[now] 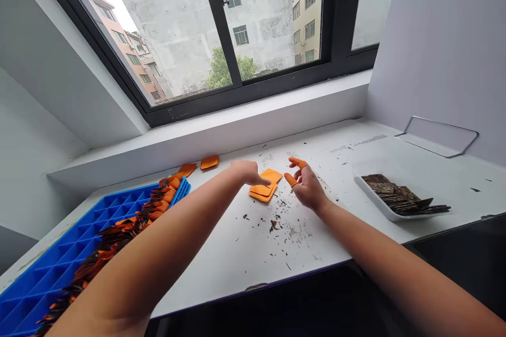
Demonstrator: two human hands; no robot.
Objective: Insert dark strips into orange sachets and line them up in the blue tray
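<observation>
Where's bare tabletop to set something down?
Nearly bare white tabletop lies between the left forearm and the scattered dark flakes, and between the right forearm and the white rectangular tray. Crowded: around the stacked orange squares and, left, the divided blue plastic crate.

My right hand [310, 189]: orange finger covers on two digits, both past my right wrist [324, 208]. Thumb cover [291, 180]: plain orange, snug, rounded at the tip, short tube shape. Finger cover [302, 164]: same orange, slim, farther from that wrist than the thumb one. Left hand [244, 170], left of the right wrist: back bare, most fingers hidden, can't tell what's on them. Left forearm [197, 221], also left of it: bare. Right forearm [379, 258], near side of it: bare too.
</observation>
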